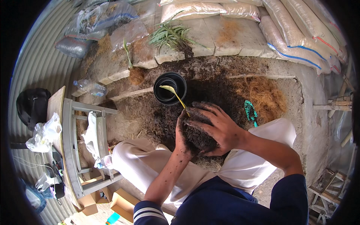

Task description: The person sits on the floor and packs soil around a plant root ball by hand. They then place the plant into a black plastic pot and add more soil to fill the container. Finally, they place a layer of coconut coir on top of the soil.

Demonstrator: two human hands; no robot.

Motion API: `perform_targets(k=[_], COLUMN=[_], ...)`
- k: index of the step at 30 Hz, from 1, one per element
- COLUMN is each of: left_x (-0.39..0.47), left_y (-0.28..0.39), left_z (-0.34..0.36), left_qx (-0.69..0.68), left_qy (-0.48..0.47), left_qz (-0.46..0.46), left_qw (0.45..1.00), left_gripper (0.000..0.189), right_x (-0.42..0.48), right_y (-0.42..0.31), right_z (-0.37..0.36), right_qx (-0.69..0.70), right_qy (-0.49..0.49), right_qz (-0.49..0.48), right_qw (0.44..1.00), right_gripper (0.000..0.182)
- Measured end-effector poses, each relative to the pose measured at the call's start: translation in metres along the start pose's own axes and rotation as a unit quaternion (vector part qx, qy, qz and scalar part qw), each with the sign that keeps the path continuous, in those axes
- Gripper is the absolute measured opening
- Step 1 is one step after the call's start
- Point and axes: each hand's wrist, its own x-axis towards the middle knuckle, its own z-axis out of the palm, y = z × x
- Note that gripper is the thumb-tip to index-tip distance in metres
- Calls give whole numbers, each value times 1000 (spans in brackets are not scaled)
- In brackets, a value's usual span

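Between my two hands is a round ball of dark soil (pixel 198 138), with a thin yellow-green plant shoot (pixel 177 96) rising from its top. My left hand (pixel 182 135) cups the ball from the left side. Soil coats the fingers of my right hand (pixel 215 125), which curve over the top and right side. Just beyond my hands stand nested black plastic pots (pixel 156 95), and the shoot's leaf hangs over them. Dark loose soil (pixel 208 90) covers the ground around. A teal hand trowel (pixel 249 110) lies right of my hands, beside brown coconut fibre (pixel 264 97).
A plant with a fibre-wrapped root ball (pixel 136 76) sits at upper left. Leafy plants (pixel 171 36) lie on the concrete slabs. Filled sacks (pixel 298 42) are stacked at upper right. A metal-framed table (pixel 67 140) and a plastic bottle (pixel 91 87) stand and lie at left.
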Motion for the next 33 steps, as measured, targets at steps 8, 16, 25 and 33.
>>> perform_targets(k=[8,16,25,33], left_x=[-8,1,-4,-5], left_y=[12,13,20,10], left_z=[12,-4,-8,-1], left_qx=[37,-13,1,-16], left_qy=[40,2,-10,-2], left_qz=[-18,5,54,73], left_qw=[998,1000,998,997], left_gripper=[36,33,33,31], right_x=[-2,-9,-17,-24], right_y=[-4,4,16,26], right_z=[-4,26,47,58], right_qx=[0,-25,21,48], right_qy=[-9,-5,10,105], right_qz=[-25,-37,-77,-77], right_qw=[1000,999,997,990], right_gripper=[77,72,79,76])
